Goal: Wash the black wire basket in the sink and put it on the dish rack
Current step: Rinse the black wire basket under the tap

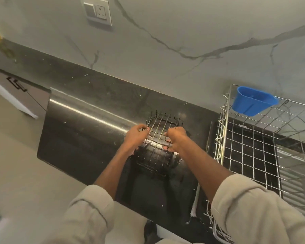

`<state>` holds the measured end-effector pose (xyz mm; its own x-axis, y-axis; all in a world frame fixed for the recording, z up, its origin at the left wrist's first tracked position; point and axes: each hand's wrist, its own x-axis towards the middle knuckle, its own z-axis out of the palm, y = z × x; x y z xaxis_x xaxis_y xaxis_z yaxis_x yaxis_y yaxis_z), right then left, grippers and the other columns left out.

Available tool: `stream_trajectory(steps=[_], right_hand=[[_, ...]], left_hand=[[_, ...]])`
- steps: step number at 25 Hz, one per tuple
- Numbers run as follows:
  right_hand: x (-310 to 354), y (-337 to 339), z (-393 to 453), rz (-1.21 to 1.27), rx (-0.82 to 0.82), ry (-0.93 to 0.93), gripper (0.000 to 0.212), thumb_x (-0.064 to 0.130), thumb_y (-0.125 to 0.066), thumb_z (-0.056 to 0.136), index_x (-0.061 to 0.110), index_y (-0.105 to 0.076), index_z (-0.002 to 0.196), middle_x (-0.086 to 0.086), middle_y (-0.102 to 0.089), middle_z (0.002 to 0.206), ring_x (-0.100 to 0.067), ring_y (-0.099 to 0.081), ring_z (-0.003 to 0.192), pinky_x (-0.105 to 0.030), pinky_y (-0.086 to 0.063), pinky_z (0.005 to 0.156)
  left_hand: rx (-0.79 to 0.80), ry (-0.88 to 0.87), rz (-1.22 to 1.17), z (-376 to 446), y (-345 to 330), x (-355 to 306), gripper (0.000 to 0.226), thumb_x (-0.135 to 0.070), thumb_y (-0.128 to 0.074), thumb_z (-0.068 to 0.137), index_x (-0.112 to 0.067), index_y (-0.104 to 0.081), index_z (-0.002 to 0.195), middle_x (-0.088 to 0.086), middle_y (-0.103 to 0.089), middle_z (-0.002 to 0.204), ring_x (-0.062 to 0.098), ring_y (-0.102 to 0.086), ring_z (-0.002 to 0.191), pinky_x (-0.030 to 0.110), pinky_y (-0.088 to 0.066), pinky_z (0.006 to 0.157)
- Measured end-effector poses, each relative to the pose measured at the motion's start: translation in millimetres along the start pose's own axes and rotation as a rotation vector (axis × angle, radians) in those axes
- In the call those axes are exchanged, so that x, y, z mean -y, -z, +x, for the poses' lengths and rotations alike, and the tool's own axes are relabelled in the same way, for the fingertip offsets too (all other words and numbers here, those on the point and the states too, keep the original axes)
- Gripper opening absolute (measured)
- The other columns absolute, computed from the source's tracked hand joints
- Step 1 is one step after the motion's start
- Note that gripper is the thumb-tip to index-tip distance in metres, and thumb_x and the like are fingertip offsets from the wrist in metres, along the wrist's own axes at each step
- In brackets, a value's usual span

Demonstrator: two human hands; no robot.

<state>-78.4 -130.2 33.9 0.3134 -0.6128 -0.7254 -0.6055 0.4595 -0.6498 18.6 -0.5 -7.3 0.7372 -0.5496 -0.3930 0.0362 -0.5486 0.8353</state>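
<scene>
Both hands clamp the black wire basket (161, 138) above the dark sink (148, 187), left hand (136, 138) curled on its left edge, right hand (177, 138) on its right, long axis running near to far. The dish rack (253, 147) stands just right, nearer the right hand, on a black counter (88, 95) below a marble wall (183, 32).

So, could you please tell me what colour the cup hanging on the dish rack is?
Blue, seen in the head view: cup, dish rack.
</scene>
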Motion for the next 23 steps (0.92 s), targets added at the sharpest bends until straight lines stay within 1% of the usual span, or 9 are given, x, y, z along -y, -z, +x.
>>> stream_trajectory(steps=[2, 6, 8, 10, 12, 16, 19, 20, 23], right_hand=[[22.5, 18.1, -24.5, 0.099, 0.048, 0.096, 0.026, -0.005, -0.056, 0.097, 0.013, -0.052, 0.115, -0.012, -0.059, 0.111, -0.025, -0.059, 0.088, -0.044, -0.059, 0.065], [71.1, 86.0, -101.5, 0.154, 0.226, 0.227, 0.01, 0.003, -0.061, 0.1, 0.008, -0.057, 0.108, -0.014, -0.059, 0.119, -0.023, -0.067, 0.08, -0.028, -0.055, 0.045], [81.0, 128.7, -138.4, 0.188, 0.305, 0.219, 0.01, -0.002, -0.058, 0.1, 0.006, -0.053, 0.097, -0.018, -0.057, 0.116, -0.023, -0.071, 0.07, -0.023, -0.05, 0.038], [77.9, 179.0, -167.3, 0.303, 0.359, 0.246, 0.018, -0.014, -0.054, 0.095, 0.003, -0.05, 0.101, -0.021, -0.049, 0.119, -0.032, -0.073, 0.089, -0.028, -0.059, 0.053], [63.6, 233.9, -191.7, 0.397, 0.38, 0.282, 0.034, -0.019, -0.052, 0.091, 0.002, -0.051, 0.117, -0.022, -0.048, 0.124, -0.038, -0.072, 0.1, -0.031, -0.06, 0.057], [2.4, 348.0, -225.9, 0.379, 0.304, 0.366, 0.029, -0.013, -0.05, 0.093, 0.002, -0.052, 0.118, -0.02, -0.066, 0.088, -0.026, -0.072, 0.059, -0.032, -0.058, 0.065], [-56.2, 453.0, -236.6, 0.413, 0.134, 0.444, 0.038, -0.011, -0.053, 0.084, 0.009, -0.062, 0.115, -0.013, -0.07, 0.074, -0.023, -0.07, 0.053, -0.036, -0.058, 0.083], [-77.1, 487.2, -239.9, 0.42, 0.068, 0.476, 0.04, -0.009, -0.053, 0.081, 0.013, -0.065, 0.112, -0.011, -0.067, 0.078, -0.021, -0.069, 0.051, -0.035, -0.055, 0.082], [-139.8, 578.7, -244.0, 0.342, -0.142, 0.574, 0.046, 0.002, -0.049, 0.083, 0.03, -0.068, 0.114, -0.007, -0.063, 0.083, -0.016, -0.062, 0.052, -0.025, -0.045, 0.047]], left_hand=[[0.034, -0.106, 0.037, -15.0, 23.6, -33.5, 0.021, -0.033, -0.061, 0.108, -0.032, -0.068, 0.128, 0.004, -0.072, 0.121, 0.02, -0.064, 0.109, 0.033, -0.053, 0.086], [0.03, -0.346, 0.078, -83.8, 68.0, -127.8, 0.022, -0.049, -0.056, 0.108, -0.043, -0.074, 0.119, -0.018, -0.067, 0.127, 0.007, -0.059, 0.12, 0.044, -0.045, 0.105], [0.039, -0.352, -0.024, -125.9, 65.3, -166.0, 0.022, -0.052, -0.061, 0.104, -0.04, -0.078, 0.11, -0.011, -0.068, 0.132, 0.015, -0.06, 0.125, 0.051, -0.051, 0.105], [0.072, -0.338, -0.11, -168.4, 42.5, -196.1, 0.024, -0.048, -0.065, 0.102, -0.031, -0.081, 0.105, 0.004, -0.068, 0.135, 0.029, -0.064, 0.123, 0.058, -0.061, 0.094], [0.088, -0.361, -0.132, -208.4, 4.3, -221.9, 0.025, -0.043, -0.066, 0.102, -0.022, -0.079, 0.107, 0.014, -0.067, 0.133, 0.032, -0.065, 0.115, 0.051, -0.066, 0.084], [0.061, -0.364, -0.29, -280.9, -107.4, -248.4, 0.031, -0.036, -0.078, 0.095, -0.01, -0.073, 0.112, 0.01, -0.071, 0.124, 0.025, -0.068, 0.097, 0.05, -0.064, 0.083], [0.071, -0.309, -0.533, -322.3, -211.7, -261.2, 0.057, -0.04, -0.088, 0.084, -0.008, -0.062, 0.124, 0.016, -0.072, 0.123, 0.03, -0.071, 0.094, 0.051, -0.061, 0.079], [0.101, -0.281, -0.608, -333.3, -245.4, -267.8, 0.05, -0.041, -0.082, 0.089, -0.01, -0.064, 0.123, 0.016, -0.072, 0.119, 0.029, -0.071, 0.09, 0.045, -0.058, 0.074], [0.333, -0.162, -0.752, -364.9, -342.9, -292.2, 0.032, -0.039, -0.06, 0.105, -0.011, -0.069, 0.116, 0.015, -0.078, 0.107, 0.018, -0.071, 0.069, 0.028, -0.047, 0.053]])
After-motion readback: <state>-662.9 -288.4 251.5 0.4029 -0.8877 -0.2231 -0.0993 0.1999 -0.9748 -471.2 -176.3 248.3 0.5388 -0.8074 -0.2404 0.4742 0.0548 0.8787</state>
